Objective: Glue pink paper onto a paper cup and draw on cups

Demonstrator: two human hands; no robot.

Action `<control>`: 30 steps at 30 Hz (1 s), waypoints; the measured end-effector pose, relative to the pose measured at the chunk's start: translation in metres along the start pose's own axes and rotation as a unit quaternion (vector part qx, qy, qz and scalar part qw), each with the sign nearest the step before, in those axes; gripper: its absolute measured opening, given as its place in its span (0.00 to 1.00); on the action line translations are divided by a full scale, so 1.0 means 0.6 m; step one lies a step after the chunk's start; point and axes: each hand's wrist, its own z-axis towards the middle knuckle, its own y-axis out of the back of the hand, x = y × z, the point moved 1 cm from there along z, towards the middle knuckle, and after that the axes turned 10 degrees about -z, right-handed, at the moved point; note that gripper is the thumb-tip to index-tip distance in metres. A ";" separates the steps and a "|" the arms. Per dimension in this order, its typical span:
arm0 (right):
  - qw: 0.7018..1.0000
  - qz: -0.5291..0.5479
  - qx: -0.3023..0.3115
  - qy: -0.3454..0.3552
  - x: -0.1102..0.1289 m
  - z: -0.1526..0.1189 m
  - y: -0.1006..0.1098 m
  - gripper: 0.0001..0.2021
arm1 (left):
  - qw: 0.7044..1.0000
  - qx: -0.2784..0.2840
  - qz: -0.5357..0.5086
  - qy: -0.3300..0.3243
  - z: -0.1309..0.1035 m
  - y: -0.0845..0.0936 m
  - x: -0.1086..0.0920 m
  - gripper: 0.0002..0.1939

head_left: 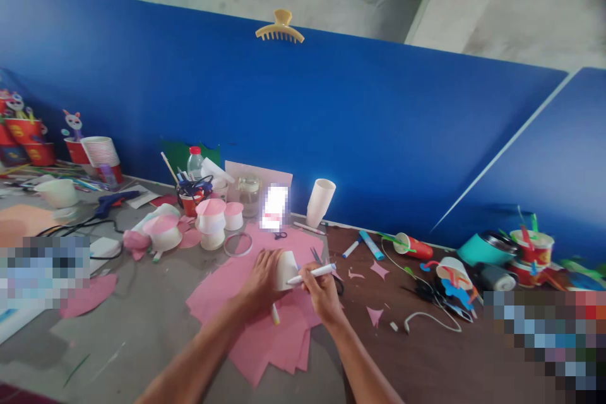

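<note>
My left hand (264, 276) is wrapped around a small white paper cup (286, 265), which it steadies over a spread of pink paper sheets (265, 344). A white marker (318, 270) is pinched in my right hand (322, 295), its tip at the cup's side; I cannot tell whether it touches. Just below the cup lies a small white, yellow-ended piece (275, 314). Dark-handled scissors (316, 256) lie partly hidden behind my right hand. Left of the sheets stand white cups with pink paper tops (211, 221), near a tape-like ring (238, 244).
A blue glue gun (118, 200) and its cord lie at left, near stacked paper cups (101, 153). Tall white cups (320, 199) stand against the blue partition (360, 132). Rightward are markers (371, 245), pink scraps (375, 315), a white cable (433, 317) and a teal bottle (485, 248).
</note>
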 end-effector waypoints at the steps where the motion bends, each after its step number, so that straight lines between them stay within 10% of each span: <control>1: 1.000 -0.002 -0.005 0.002 0.001 0.001 0.000 0.21 | 1.000 0.002 0.000 0.003 0.000 0.000 0.000 0.36; 30: 0.998 -0.037 -0.012 0.056 0.015 -0.010 -0.001 0.19 | 1.000 0.011 -0.004 0.024 0.000 0.001 -0.002 0.36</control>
